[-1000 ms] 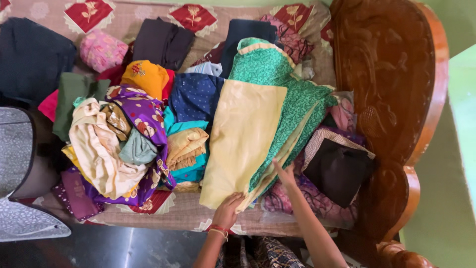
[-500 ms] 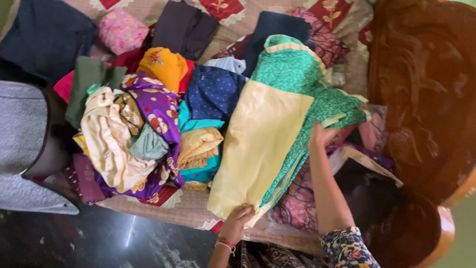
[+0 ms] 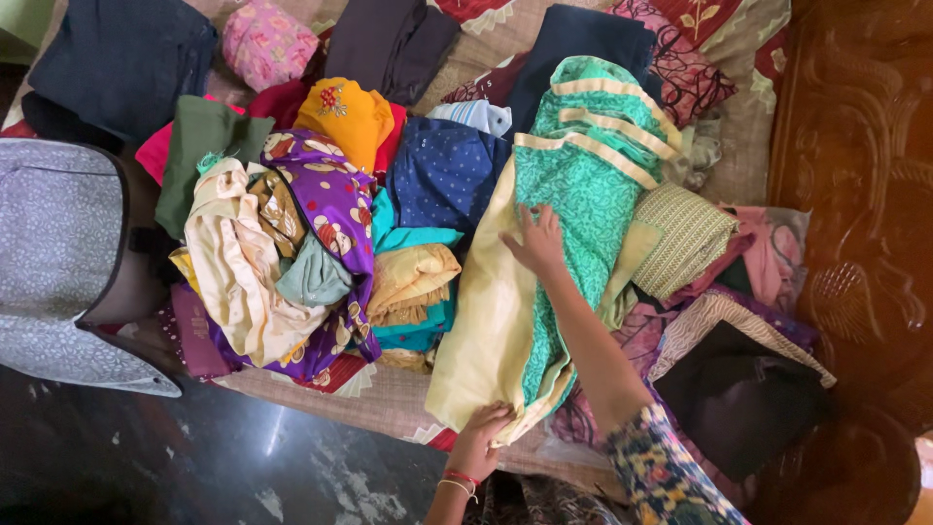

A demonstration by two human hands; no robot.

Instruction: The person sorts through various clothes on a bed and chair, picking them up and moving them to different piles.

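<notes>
A bed [image 3: 384, 403] with a brown patterned cover and a carved wooden headboard [image 3: 855, 194] carries heaps of folded and crumpled clothes; a dark glossy floor [image 3: 194, 467] lies along its near edge. The left hand [image 3: 483, 442] pinches the near end of a green and cream garment [image 3: 573, 185] at the bed's near edge, fingers closed on the fabric. The right hand [image 3: 535, 241] lies flat and spread on the garment's middle, pressing its green layer. A grey patterned bag [image 3: 58, 262] sits at the bed's left edge; its contents cannot be seen.
</notes>
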